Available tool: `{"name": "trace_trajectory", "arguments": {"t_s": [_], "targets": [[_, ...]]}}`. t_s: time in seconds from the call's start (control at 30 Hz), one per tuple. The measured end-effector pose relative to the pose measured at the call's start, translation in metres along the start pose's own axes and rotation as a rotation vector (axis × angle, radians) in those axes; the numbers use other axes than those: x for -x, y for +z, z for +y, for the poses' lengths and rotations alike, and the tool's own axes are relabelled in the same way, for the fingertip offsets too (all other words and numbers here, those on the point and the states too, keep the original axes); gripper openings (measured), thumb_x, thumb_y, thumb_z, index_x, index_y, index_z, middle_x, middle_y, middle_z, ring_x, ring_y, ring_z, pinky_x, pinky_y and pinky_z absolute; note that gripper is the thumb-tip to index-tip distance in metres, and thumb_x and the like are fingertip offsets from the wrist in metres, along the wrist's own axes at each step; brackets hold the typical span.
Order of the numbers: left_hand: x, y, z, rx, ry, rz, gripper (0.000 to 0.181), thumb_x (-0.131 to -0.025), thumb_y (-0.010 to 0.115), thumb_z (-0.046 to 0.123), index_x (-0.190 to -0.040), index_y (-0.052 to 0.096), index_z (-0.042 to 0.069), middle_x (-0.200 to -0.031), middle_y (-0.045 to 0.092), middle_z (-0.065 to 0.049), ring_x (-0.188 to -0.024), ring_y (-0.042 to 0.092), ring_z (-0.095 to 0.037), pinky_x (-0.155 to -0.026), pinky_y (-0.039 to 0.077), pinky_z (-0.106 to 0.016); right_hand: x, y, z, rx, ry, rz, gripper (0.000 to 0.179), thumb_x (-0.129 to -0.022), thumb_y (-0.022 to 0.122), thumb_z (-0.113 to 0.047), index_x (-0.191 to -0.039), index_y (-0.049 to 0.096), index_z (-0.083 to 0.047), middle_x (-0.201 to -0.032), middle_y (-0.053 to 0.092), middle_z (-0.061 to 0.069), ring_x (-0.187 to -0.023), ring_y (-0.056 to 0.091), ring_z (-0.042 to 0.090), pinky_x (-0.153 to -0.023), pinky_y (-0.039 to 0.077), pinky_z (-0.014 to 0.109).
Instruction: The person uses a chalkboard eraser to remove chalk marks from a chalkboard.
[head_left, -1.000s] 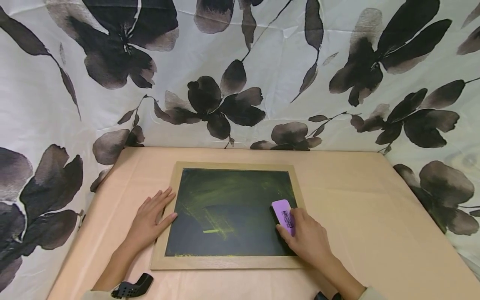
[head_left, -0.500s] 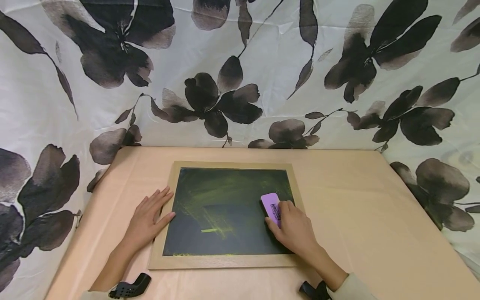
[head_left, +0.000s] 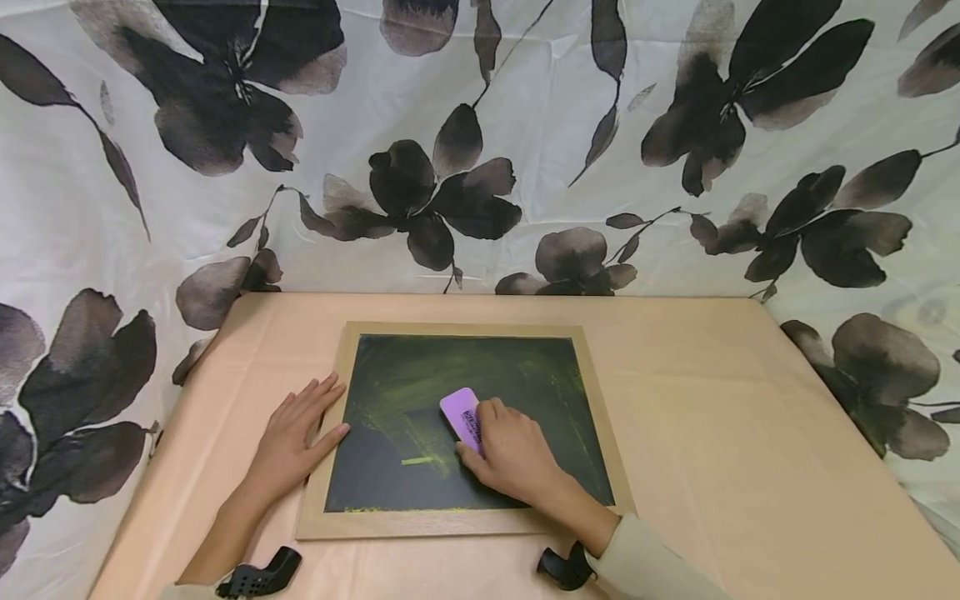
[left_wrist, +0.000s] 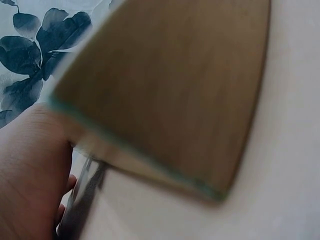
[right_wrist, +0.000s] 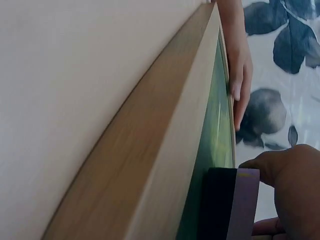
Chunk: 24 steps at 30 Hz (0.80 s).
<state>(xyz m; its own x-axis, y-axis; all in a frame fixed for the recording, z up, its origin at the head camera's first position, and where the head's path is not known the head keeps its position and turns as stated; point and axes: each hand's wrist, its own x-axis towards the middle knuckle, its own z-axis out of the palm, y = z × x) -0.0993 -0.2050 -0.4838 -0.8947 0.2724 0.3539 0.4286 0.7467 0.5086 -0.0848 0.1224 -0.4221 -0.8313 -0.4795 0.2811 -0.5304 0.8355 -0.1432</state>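
A small chalkboard (head_left: 525,375) in a light wooden frame lies on the table. My right hand (head_left: 517,450) grips a purple chalkboard eraser (head_left: 459,412) over the middle of the board. In the right wrist view the eraser's dark felt (right_wrist: 217,200) faces the board, with thumb and fingers at its purple back. My left hand (head_left: 296,433) rests with fingers spread and extended on the frame's left side. A short yellow chalk line (head_left: 417,461) and faint yellow smears show left of the eraser. The left wrist view has a blurred brown wooden surface (left_wrist: 175,85) and a dark rod-like thing (left_wrist: 82,205) by the fingers.
A peach-coloured cloth covers the table (head_left: 735,433). Behind it and along both sides hangs a white curtain (head_left: 555,108) with dark flower prints. Yellow chalk dust (head_left: 390,510) lines the board's lower edge. Black wrist cameras (head_left: 262,575) sit at both wrists.
My right hand has slid the eraser leftward from the board's right side to its middle. The left hand stays on the frame, and the whole head view has shifted slightly.
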Motion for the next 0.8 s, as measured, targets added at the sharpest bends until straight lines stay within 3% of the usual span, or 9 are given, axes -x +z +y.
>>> {"name": "trace_trajectory", "arguments": {"t_s": [0.2,0.4,0.6,0.8], "targets": [[-0.002,-0.003,0.002,-0.004,0.001,0.011,0.060,-0.090,0.067,0.032,-0.143,0.047,0.012,-0.151,0.036,-0.008,-0.137,0.028,-0.037,-0.109,0.016,-0.058,-0.015,0.005,-0.030,-0.038,-0.117,-0.057,0.041,-0.086,0.065,-0.041,-0.097,0.057,-0.003,-0.076,0.047,0.001,-0.058,0.045,0.011,-0.047,0.043,0.027],[-0.004,0.000,0.003,0.009,0.010,0.031,0.060,-0.089,0.068,0.030,-0.142,0.048,0.011,-0.150,0.038,-0.008,-0.137,0.030,-0.037,-0.108,0.018,-0.059,-0.023,0.004,-0.051,-0.062,-0.258,-0.185,0.042,-0.089,0.061,-0.045,-0.103,0.057,-0.006,-0.084,0.052,-0.001,-0.062,0.044,0.006,-0.049,0.039,0.020],[-0.006,0.004,0.007,0.010,-0.012,0.028,0.060,-0.090,0.067,0.032,-0.143,0.047,0.012,-0.150,0.037,-0.007,-0.138,0.029,-0.036,-0.109,0.017,-0.057,-0.026,-0.003,-0.051,-0.109,-0.357,-0.263,0.042,-0.089,0.063,-0.043,-0.112,0.060,-0.008,-0.085,0.050,-0.005,-0.068,0.045,0.004,-0.055,0.039,0.017],[-0.006,0.006,0.006,0.001,-0.015,0.030,0.060,-0.090,0.066,0.031,-0.143,0.047,0.010,-0.150,0.037,-0.009,-0.137,0.029,-0.038,-0.108,0.017,-0.060,-0.025,-0.007,-0.037,-0.184,-0.477,-0.338,0.048,-0.093,0.059,-0.043,-0.127,0.058,-0.009,-0.091,0.048,-0.007,-0.073,0.044,0.003,-0.063,0.039,0.017]]}}
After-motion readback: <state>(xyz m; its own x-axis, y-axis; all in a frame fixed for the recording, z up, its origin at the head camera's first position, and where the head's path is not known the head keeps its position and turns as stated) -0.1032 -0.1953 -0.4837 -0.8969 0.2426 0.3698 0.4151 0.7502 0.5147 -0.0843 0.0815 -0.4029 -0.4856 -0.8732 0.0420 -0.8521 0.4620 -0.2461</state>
